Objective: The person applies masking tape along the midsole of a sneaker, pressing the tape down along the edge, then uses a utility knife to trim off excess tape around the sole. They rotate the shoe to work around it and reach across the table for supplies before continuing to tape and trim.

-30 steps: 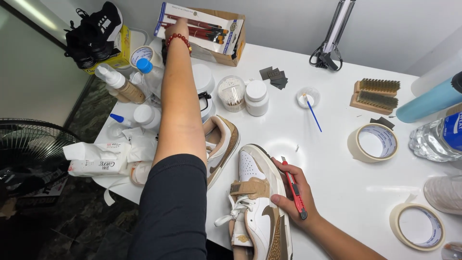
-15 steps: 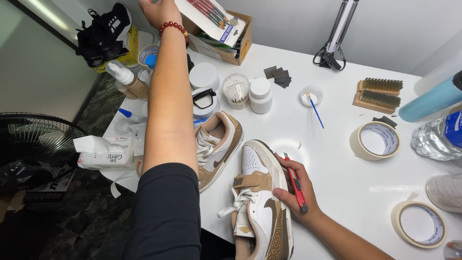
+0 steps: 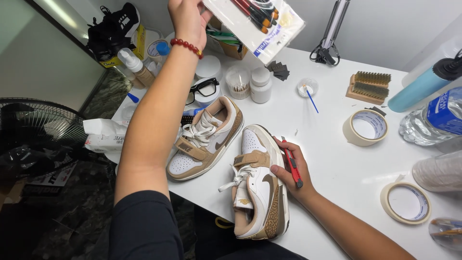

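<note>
My left hand [image 3: 186,18] is raised at the top of the view, gripping a flat clear pack of paintbrushes [image 3: 257,21] by its left end; a red bead bracelet sits on that wrist. My right hand [image 3: 291,169] rests on the white table [image 3: 332,159], holding a thin red cutter knife against the side of a white-and-tan sneaker [image 3: 257,185] lying toe-away. A second matching sneaker [image 3: 207,139] lies just left of it, under my left forearm.
Behind the shoes stand white jars [image 3: 261,85], a cotton-swab tub, black glasses [image 3: 204,89], spray bottles and a cardboard box. Right side holds two tape rolls [image 3: 365,127] [image 3: 405,202], a wooden brush [image 3: 369,86], a water bottle [image 3: 435,120]. A fan [image 3: 41,127] stands left of the table.
My left hand has lifted the brush pack out of the cardboard box and pulled it up toward me. The right hand with the red cutter has stayed on the sneaker.
</note>
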